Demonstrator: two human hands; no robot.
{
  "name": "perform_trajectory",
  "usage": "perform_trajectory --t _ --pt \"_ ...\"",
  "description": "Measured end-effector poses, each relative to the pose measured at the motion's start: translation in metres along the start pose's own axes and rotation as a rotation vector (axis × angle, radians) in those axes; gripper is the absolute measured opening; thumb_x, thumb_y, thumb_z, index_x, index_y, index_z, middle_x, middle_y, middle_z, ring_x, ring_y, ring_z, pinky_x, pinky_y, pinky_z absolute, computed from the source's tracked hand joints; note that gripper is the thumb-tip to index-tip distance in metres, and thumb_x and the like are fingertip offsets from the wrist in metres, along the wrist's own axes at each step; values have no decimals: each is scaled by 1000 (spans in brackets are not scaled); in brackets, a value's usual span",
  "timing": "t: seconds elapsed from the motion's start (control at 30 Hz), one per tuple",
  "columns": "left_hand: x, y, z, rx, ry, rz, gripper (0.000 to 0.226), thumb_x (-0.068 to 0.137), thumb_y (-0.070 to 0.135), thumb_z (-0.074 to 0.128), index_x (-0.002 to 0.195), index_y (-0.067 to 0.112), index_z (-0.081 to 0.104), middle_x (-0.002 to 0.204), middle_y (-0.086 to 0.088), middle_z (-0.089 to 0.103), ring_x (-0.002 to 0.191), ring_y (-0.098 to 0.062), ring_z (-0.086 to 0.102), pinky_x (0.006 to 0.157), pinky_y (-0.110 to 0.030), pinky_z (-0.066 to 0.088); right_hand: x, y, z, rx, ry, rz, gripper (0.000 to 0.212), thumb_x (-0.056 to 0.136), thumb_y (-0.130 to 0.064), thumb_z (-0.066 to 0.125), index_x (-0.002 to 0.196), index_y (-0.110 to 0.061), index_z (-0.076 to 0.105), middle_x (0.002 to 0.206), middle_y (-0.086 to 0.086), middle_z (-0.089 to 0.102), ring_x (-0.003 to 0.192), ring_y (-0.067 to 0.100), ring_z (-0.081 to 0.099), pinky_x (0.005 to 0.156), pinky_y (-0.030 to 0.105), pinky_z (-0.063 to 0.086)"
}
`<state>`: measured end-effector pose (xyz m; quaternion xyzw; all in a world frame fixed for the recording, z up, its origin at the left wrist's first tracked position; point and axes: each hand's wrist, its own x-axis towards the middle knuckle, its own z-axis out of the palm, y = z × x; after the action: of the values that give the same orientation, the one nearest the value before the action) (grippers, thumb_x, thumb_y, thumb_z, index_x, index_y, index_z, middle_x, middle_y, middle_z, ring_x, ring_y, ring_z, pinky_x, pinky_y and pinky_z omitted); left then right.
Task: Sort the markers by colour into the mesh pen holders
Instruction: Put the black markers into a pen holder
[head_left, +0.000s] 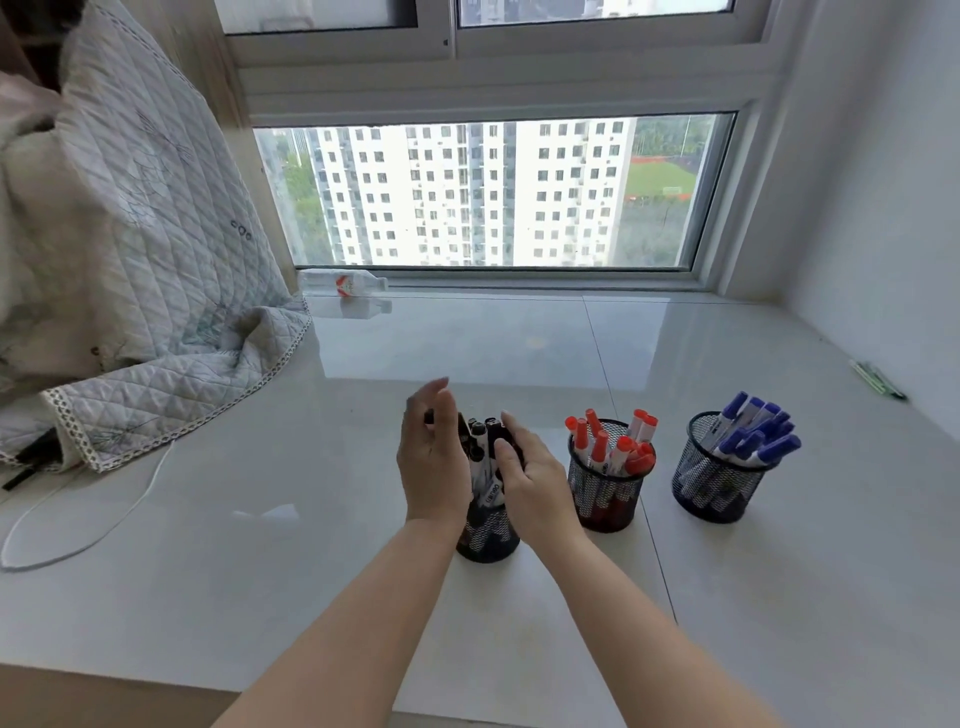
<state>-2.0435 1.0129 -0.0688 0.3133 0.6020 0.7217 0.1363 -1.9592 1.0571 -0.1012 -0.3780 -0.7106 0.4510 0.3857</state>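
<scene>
Both bare forearms reach forward from the lower edge, close together. The left hand stands upright, palm facing right, fingers nearly straight. The right hand faces it, palm left, fingers relaxed, thumb tip bent inward.

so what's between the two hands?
Head view: the black markers standing in their mesh holder, with the left hand and right hand either side.

Glossy white sill: three mesh holders, quilt, bottle.
</scene>
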Motion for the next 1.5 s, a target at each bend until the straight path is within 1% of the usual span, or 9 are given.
perform_trajectory --t 0.17,0.33,0.63,0.73,0.87,1.03,1.2,1.3,1.5 --pt "-11 -10 -5 109 -48 52 30 98 23 39 91 45 58 102 13 60 92 13 53 79 -1 36 -15 -2 -3 -84 34 -42 44 96 -28 44 139 -21 40 133 -6 50 121 2 42 97 15 30" --pt "-32 -24 -20 30 -208 -61 39 98 20 37 108 55 52 122 21 53 113 12 48 86 -2 37 -35 -3 -7 -198 76 -90 45 94 -29 47 138 -23 39 126 -7 53 121 8 45 94 20 36" --pt "-42 -12 -34 -47 -465 -316 32 97 37 36 127 35 47 125 7 59 116 -6 54 106 -33 38 -56 -10 -30 -409 40 -121 54 89 -26 54 139 -20 35 125 0 51 119 16 44 95 20 33" --pt "-44 -8 -41 55 -448 -333 24 95 37 44 115 31 56 113 6 65 109 -9 59 99 -32 44 -63 -12 -35 -487 67 -129 54 87 -29 55 138 -19 38 123 0 50 117 16 44 91 18 32" --pt "-49 -5 -50 471 -356 -73 22 85 29 64 106 24 60 102 9 62 93 -2 59 71 -7 40 -62 -21 -42 -607 100 -219 49 84 -30 58 130 -20 44 120 1 47 111 19 42 90 24 35" --pt "-50 3 -55 667 -281 62 20 80 35 69 92 22 60 85 4 56 74 -9 56 66 -23 42 -41 -40 -46 -689 2 -229 33 86 -35 56 116 -21 55 114 0 50 112 20 38 95 29 33" --pt "-50 10 -52 742 -427 -35 24 81 45 63 66 30 52 59 9 50 54 -6 45 50 -22 31 -22 -51 -49 -834 -188 -201 32 86 -42 56 113 -26 60 111 2 49 113 23 34 96 34 31" --pt "-51 14 -53 778 -475 -42 24 82 43 60 63 33 49 59 9 52 54 -7 45 50 -22 31 -18 -53 -51 -923 -278 -218 35 85 -45 55 115 -26 60 112 3 48 113 24 35 93 34 31" --pt "-45 30 -59 664 -341 58 23 82 43 62 66 30 51 56 8 54 54 -7 49 52 -22 36 -16 -61 -60 -604 -101 -235 22 84 -36 55 101 -23 62 93 -8 47 97 12 41 80 26 34"
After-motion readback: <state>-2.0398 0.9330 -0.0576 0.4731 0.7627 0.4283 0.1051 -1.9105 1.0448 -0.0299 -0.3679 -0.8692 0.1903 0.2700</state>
